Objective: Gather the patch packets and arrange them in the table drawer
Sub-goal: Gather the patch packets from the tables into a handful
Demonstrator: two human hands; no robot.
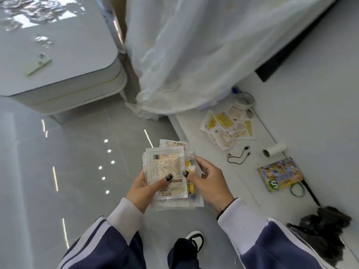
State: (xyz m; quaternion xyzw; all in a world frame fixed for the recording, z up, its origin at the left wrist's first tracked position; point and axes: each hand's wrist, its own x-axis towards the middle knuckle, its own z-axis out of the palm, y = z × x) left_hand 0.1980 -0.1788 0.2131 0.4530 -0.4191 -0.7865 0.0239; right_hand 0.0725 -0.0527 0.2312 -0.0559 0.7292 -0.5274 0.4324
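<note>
Both hands hold a stack of patch packets (165, 164), clear sachets with beige and yellow contents, in front of my body above the floor. My left hand (143, 189) grips the stack from the lower left, thumb pressed on the top packet. Gripping the right edge is my right hand (209, 181), its thumb on the front. More patch packets (229, 127) lie in a loose pile on the low white ledge to the right. The white table (64, 80) with its closed drawer front stands at the upper left.
On the ledge lie a black cable (238, 155), a white roll (274, 150), a colourful box (279, 174), a green band (297, 189), tape rolls (245, 100) and a black duster (322, 226). A sheer curtain (194, 55) hangs ahead. A phone (37, 66) lies on the table.
</note>
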